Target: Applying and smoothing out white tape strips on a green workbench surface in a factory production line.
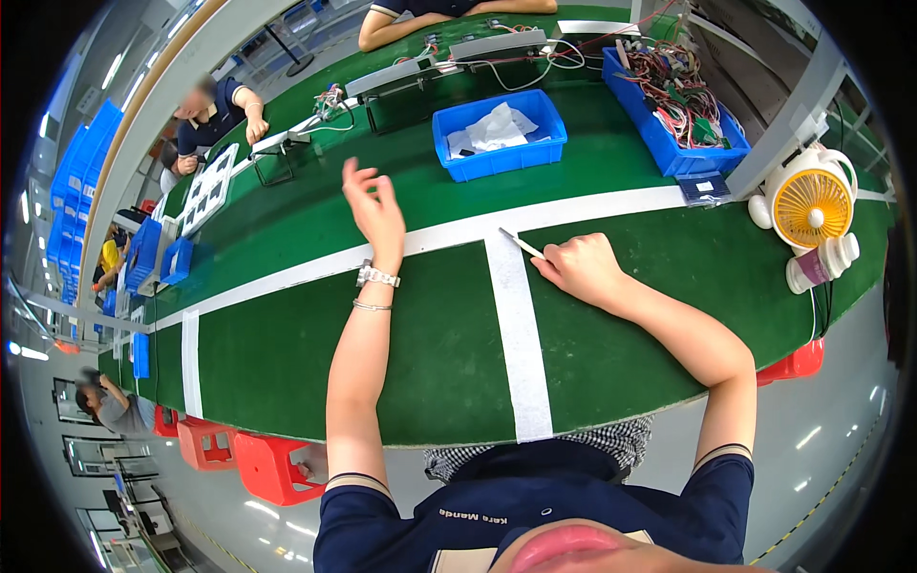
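My left hand [374, 205] is raised over the green table [430, 353], fingers apart and nothing in it. A watch [378, 275] and a thin bracelet [372, 306] circle that wrist. My right hand [585, 270] rests low over the table, closed round a slim white-handled tool [526, 246] with a flat grey tip. The tip points up and left, over the spot where a white tape strip [521, 358] meets the long white line [439, 235]. Whether the tool is a blade or tweezers cannot be made out.
Beyond the line stands a blue bin [499, 170] holding white crumpled sheets. A second blue bin [659, 143], full of wires, is at the far right. A fan [812, 205] and a white bottle [823, 265] stand at right. Co-workers [215, 110] sit across the table; red stools [277, 468] are below its edge.
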